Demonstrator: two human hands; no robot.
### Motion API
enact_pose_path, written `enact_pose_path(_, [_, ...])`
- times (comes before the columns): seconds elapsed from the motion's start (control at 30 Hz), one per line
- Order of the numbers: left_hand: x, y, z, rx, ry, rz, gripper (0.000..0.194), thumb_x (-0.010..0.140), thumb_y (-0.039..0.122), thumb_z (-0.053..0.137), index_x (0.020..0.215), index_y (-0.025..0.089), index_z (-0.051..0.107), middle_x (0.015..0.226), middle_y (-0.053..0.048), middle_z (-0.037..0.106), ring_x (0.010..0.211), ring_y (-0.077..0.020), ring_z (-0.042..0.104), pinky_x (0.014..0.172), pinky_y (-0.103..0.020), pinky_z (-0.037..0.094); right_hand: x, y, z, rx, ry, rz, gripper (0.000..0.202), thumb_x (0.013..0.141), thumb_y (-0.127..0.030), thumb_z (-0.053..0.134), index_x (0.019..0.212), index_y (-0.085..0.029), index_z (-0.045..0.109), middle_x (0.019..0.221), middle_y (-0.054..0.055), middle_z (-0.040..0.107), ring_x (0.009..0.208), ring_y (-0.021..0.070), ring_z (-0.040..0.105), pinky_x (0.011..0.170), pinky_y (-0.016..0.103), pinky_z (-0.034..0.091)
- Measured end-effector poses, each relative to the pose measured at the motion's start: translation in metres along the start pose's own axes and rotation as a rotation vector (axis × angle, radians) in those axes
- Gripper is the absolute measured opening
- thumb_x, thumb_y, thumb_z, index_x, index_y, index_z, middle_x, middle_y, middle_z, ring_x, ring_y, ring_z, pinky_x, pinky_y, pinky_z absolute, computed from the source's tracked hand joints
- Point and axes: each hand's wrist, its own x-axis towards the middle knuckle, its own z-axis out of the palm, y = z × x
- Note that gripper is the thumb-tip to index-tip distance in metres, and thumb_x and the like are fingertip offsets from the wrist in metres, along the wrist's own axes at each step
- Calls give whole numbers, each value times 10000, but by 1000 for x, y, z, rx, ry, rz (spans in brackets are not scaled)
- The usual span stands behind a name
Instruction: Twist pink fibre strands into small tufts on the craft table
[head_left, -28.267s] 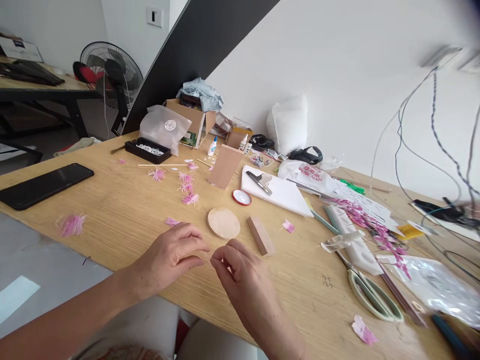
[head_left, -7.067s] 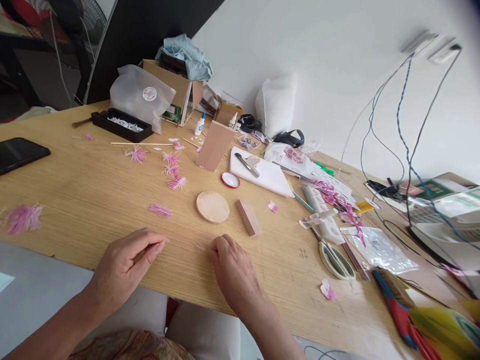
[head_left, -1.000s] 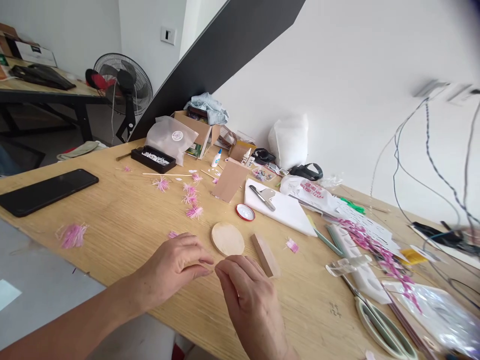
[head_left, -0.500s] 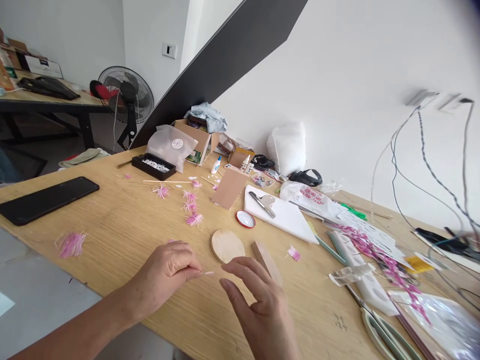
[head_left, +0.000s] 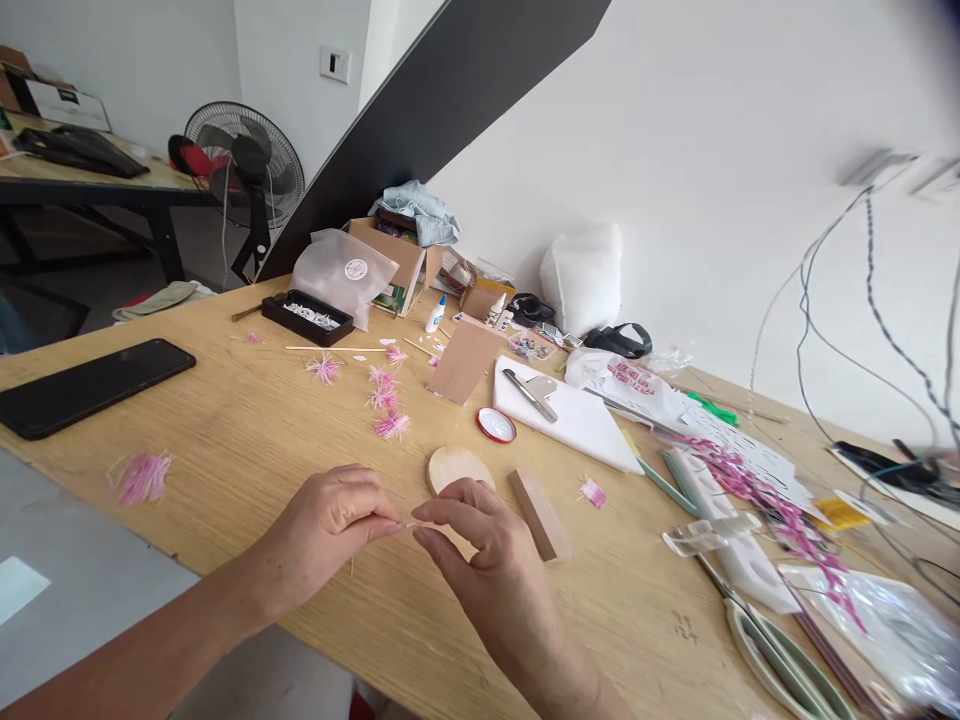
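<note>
My left hand [head_left: 341, 515] is closed in a pinch, with the tip of a small pale sliver [head_left: 409, 526] poking out between its thumb and forefinger; most of that piece is hidden. Just to its right, my right hand [head_left: 480, 545] has thumb and forefinger apart, their tips close around the sliver's free end. Behind the right hand lies a round wooden disc [head_left: 454, 468], partly covered by the fingers. A wooden block [head_left: 540, 515] rests beside it. Pink fringed tufts [head_left: 392, 426] are spread over the table, another tuft [head_left: 144, 478] near the front left edge.
A black phone [head_left: 97, 385] lies at left, behind it a black tray [head_left: 307, 318]. Further back stand a glue bottle [head_left: 436, 315] and cardboard box [head_left: 394, 260]. A red-rimmed lid [head_left: 496, 425] and a utility knife [head_left: 530, 395] lie mid-table. Scissors [head_left: 780, 650] lie at right.
My right hand has moved left, bringing its thumb and forefinger up to the pale sliver. The left hand keeps its pinch. The view has shifted slightly.
</note>
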Motion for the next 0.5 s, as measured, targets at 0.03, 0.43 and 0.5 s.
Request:
enact_pose_path(0.03, [0,-1,0,2,-3,-2,180,805,119,530,684,175,652,665,-2,598,740,-160,587,677,-253,470,1,1,1,9,-11,3,115,740,-110,599,742,-209,658,694,10,592,669,143,554,572,246,457])
enact_pose_path(0.43, [1,-5,-5,-43,15,-54,179,784,108,530,658,172,639,650,9,597,646,-126,583,605,-221,455,8,2,7,93,-101,125,177,738,-106,551,600,-204,605,639,-6,583,635,136,541,576,252,425])
enact_pose_path(0.5, [-2,-8,-12,-51,56,-95,156,788,130,531,695,181,645,683,9,617,664,-126,593,618,-222,460,10,3,11,99,-91,157,182,737,-112,549,587,-203,601,630,-7,582,635,140,544,583,257,424])
